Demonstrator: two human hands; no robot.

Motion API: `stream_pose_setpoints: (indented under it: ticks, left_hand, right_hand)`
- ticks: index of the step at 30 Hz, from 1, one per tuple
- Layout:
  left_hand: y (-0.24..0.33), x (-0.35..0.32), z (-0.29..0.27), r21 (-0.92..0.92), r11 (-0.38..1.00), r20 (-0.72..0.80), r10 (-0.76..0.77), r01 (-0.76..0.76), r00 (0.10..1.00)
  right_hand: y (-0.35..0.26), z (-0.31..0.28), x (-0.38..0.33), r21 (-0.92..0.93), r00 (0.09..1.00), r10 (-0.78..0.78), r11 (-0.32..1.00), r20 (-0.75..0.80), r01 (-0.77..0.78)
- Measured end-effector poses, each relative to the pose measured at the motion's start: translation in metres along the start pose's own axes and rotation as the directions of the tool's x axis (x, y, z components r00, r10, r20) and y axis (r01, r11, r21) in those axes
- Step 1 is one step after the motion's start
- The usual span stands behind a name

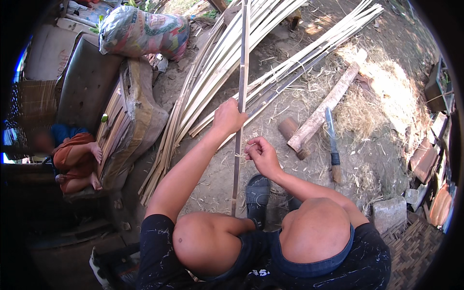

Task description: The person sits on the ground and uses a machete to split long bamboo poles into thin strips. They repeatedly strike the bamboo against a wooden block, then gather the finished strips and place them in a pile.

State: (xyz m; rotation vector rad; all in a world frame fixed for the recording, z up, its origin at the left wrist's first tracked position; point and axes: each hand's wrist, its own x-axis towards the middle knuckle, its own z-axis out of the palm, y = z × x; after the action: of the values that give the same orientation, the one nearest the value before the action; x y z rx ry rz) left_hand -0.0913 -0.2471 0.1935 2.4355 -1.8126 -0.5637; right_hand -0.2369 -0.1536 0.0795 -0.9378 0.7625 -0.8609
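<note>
My left hand is closed round a long, dark-faced bamboo strip. The strip runs upright through the middle of the view, from the far edge down to between my knees. Just right of it, my right hand has its fingers curled together in a pinch. Pale thin fibres show by the strip near those fingertips, but what the fingers hold is too small to make out. Beyond my left hand lies a fanned bundle of pale split bamboo strips. A second bundle of strips stretches toward the far right.
On the ground at right lie a long knife, a wooden pole and a short wood block. Shavings are heaped beyond. At left, a person is on a worn sofa, near a stuffed sack.
</note>
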Motion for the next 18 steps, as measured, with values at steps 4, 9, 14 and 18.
stream_pose_setpoints:
  ticks: [4,9,14,18]
  left_hand:
    - [0.001,-0.005,-0.004,-0.04,0.999,-0.004,0.018,-0.018,1.0]
    - [0.002,-0.006,-0.011,-0.04,0.998,0.06,-0.037,0.039,0.998]
    - [0.007,-0.008,-0.015,-0.076,0.996,0.064,-0.043,0.048,0.997]
    - [0.006,-0.012,-0.015,-0.133,0.991,0.037,-0.014,0.018,0.999]
  right_hand:
    - [-0.005,0.002,-0.002,-0.087,0.999,-0.036,0.996,0.008,0.037]
    - [-0.013,0.003,-0.005,-0.217,0.999,-0.045,0.975,0.025,0.049]
    - [-0.016,0.002,-0.004,-0.292,0.995,-0.101,0.951,0.003,0.098]
    - [-0.028,0.005,-0.004,-0.401,0.972,-0.233,0.89,0.011,0.218]
